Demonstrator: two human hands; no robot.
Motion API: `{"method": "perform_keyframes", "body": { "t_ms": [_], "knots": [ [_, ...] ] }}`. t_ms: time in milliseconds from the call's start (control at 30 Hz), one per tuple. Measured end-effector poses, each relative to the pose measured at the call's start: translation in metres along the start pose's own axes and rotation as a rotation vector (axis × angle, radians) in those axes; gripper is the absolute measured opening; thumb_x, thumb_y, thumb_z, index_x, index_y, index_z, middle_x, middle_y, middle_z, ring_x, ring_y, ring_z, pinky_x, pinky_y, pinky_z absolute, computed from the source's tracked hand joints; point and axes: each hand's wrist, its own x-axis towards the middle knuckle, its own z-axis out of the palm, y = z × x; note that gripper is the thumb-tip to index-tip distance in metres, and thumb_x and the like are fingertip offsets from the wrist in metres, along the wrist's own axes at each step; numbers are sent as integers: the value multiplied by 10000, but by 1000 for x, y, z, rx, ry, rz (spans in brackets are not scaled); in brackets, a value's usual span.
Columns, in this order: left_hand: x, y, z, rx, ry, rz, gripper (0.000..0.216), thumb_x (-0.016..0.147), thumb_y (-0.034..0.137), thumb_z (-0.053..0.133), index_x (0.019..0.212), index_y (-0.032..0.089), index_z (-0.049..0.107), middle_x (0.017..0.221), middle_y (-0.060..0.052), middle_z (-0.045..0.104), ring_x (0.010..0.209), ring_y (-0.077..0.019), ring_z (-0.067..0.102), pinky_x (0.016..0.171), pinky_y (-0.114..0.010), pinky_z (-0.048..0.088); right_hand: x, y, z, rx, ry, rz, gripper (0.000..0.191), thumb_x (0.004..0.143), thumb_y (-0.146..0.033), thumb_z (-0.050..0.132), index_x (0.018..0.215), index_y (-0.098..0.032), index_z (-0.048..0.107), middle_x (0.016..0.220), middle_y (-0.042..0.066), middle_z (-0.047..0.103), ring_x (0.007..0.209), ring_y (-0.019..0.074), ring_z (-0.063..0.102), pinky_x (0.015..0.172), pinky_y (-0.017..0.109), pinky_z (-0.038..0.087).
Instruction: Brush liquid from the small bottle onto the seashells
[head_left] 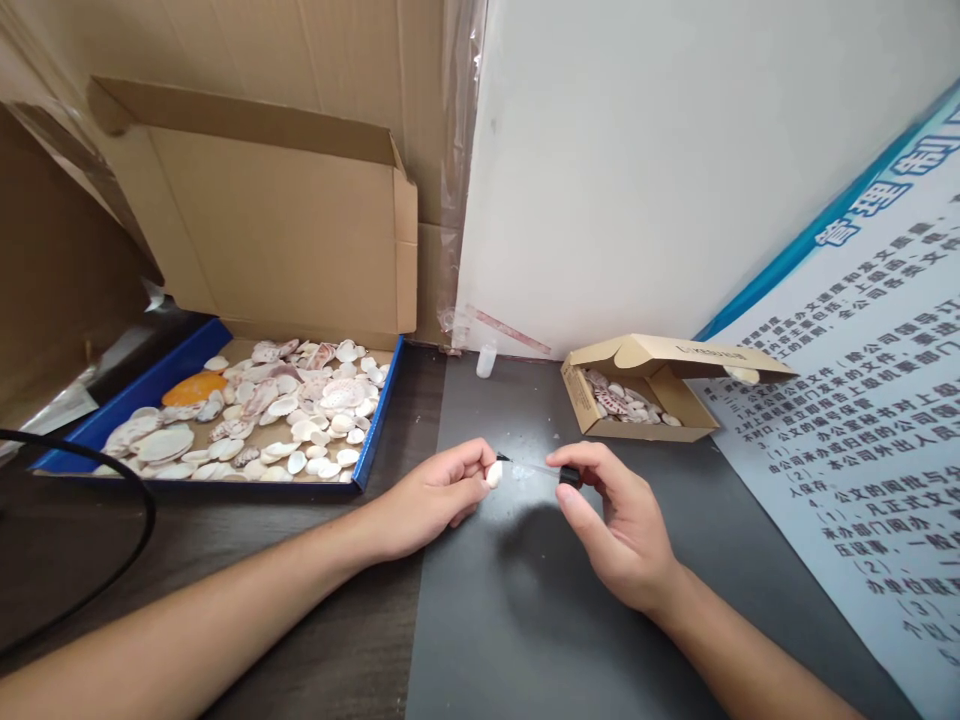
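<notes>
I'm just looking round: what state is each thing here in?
Left hand: pinching a shell
Right hand: holding an applicator
Shell: held
Applicator: tip close to the shell; contact unclear
Blue box: open, lid raised, shells inside
Small box: open, shells inside
Bottle: standing; cannot tell if capped

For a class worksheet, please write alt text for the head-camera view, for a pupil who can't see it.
A person's left hand pinches a small white shell while the right hand holds a black-ended tool, its tip close to the shell. Left, a blue-sided box holds many shells; right, a smaller cardboard box holds a few more.
</notes>
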Motion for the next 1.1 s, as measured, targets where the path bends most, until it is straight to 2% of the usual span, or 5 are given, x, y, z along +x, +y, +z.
{"method": "perform_keyframes", "body": {
  "t_ms": [300,833,1100],
  "knots": [
    [-1,-5,-2,-20,-3,-1,167,933,348,525,866,205,471,614,89,367,560,-100,309,535,-258,222,-1,3,3,17,-21,20,129,898,-184,535,1014,-231,565,706,-31,582,597,130,569,567,221,485],
    [-1,-4,-2,5,-2,0,231,933,417,526,856,207,467,608,87,368,561,-104,308,545,-258,222,2,-2,1,-5,-44,17,81,875,-197,547,938,-223,590,701,-23,623,545,125,559,543,230,491],
    [-1,0,1,3,-3,-1,202,914,384,529,845,207,459,597,91,358,555,-103,295,541,-257,222,3,-3,0,1,-34,2,75,871,-184,547,926,-224,576,668,-42,588,531,111,542,537,211,479]
  ]
}}
